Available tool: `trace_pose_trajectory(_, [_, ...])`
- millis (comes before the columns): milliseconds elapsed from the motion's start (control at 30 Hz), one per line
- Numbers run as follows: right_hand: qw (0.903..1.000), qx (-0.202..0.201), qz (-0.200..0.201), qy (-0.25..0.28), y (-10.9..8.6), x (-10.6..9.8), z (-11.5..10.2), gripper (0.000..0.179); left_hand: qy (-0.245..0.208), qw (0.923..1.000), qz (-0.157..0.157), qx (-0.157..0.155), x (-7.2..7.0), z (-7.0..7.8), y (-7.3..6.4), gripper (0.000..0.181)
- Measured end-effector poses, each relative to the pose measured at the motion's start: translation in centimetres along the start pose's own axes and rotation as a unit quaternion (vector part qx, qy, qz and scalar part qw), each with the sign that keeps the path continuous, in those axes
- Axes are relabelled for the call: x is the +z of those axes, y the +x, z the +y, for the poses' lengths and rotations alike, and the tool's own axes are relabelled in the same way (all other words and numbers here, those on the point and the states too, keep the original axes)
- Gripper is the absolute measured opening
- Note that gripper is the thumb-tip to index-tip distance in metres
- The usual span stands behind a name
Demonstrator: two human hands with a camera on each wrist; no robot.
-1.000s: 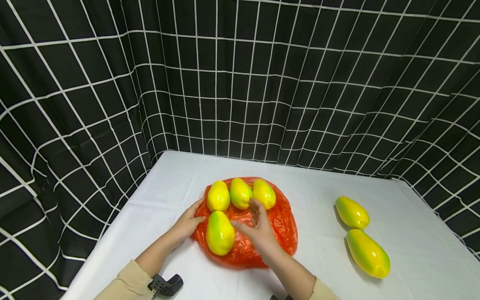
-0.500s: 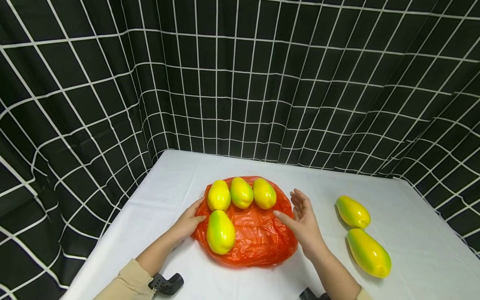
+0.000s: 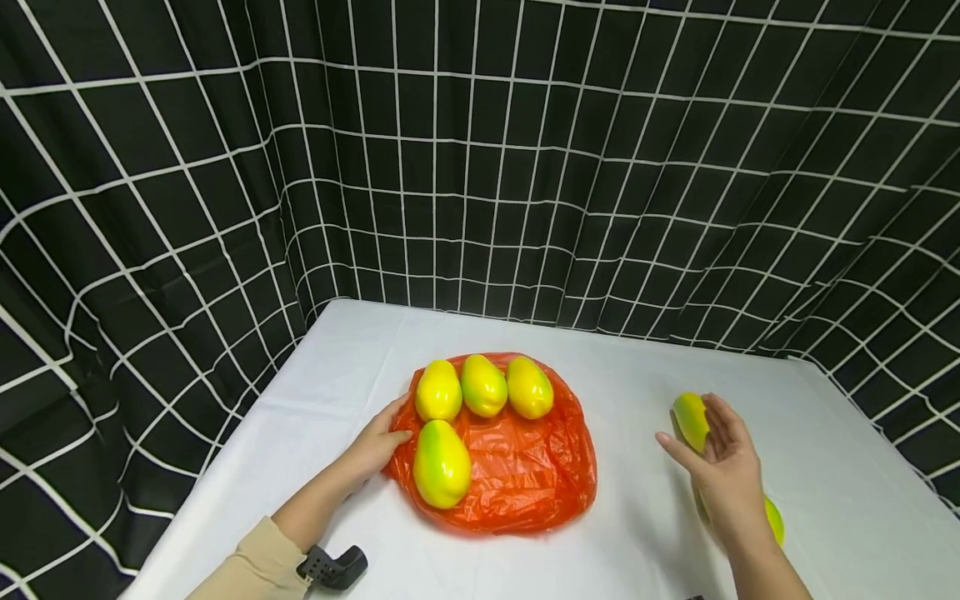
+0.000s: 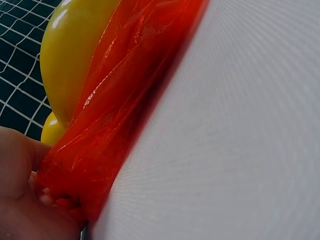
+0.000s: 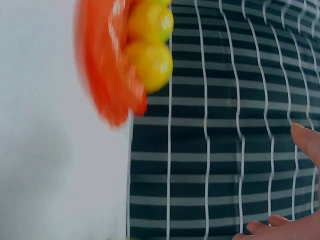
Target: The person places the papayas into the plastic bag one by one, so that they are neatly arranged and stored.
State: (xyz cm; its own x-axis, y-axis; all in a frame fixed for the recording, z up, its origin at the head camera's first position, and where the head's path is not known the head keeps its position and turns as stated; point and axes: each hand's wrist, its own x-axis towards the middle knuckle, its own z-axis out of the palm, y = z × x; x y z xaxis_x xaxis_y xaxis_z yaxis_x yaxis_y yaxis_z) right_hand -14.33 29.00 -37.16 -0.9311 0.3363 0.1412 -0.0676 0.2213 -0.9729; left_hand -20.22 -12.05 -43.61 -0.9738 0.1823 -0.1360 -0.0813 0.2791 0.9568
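Observation:
A red plastic bag [image 3: 517, 475] lies spread on the table, with several glossy yellow-green papayas on it. Three stand along its far side, one of them this papaya [image 3: 483, 386]; another papaya [image 3: 442, 464] sits nearer. At the bag's left edge my left hand [image 3: 375, 446] pinches the plastic between thumb and fingers; the left wrist view shows the gripped red film [image 4: 95, 145]. My right hand [image 3: 723, 471], fingers spread and holding nothing, hovers over two papayas at the right. It partly hides the farther papaya [image 3: 690, 421] and most of the nearer papaya [image 3: 774, 521].
A white cloth [image 3: 615, 375] covers the table. Black curtains with a white grid [image 3: 487, 167] stand behind and at both sides. A black strap device [image 3: 332, 568] is on my left wrist.
My right hand has moved right, from above the bag to the two papayas at the right side. My left hand stays at the bag's edge, and the papayas have not moved.

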Motion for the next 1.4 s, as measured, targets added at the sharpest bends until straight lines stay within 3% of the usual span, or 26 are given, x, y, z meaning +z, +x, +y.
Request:
trace_pose_trajectory(133, [0.9956, 0.026, 0.081, -0.04, 2.5, -4.8, 5.8, 0.094, -0.001, 1.0, -0.002, -0.003, 0.2, -0.1, 0.0, 0.061])
trace_pose_trajectory(200, [0.9895, 0.057, 0.112, -0.071, 3.1, -6.7, 7.4, 0.095, -0.001, 1.0, -0.003, -0.002, 0.3, -0.1, 0.0, 0.061])
trace_pose_trajectory(367, [0.9722, 0.127, 0.145, -0.133, 1.3, -8.0, 6.1, 0.093, 0.002, 1.0, 0.001, -0.001, 0.3, -0.2, -0.1, 0.062])
trace_pose_trajectory(533, [0.9598, 0.177, 0.135, -0.17, -1.4, -7.2, 2.5, 0.09, 0.007, 1.0, 0.004, -0.002, 0.3, -0.2, 0.0, 0.062])
trace_pose_trajectory(633, [0.9555, 0.192, 0.132, -0.181, -2.3, -7.1, 2.0, 0.09, 0.01, 0.9999, 0.004, -0.003, 0.3, -0.2, 0.1, 0.062])
trace_pose_trajectory(1067, [0.9534, 0.212, 0.084, -0.198, -1.4, -8.5, 6.5, 0.099, 0.011, 0.9999, 0.006, 0.002, 0.2, -0.1, 0.2, 0.062])
trace_pose_trajectory(1400, [0.9506, 0.221, 0.061, -0.21, -1.5, -8.3, 7.8, 0.101, 0.01, 0.9999, 0.007, -0.004, 0.1, 0.0, 0.2, 0.062])
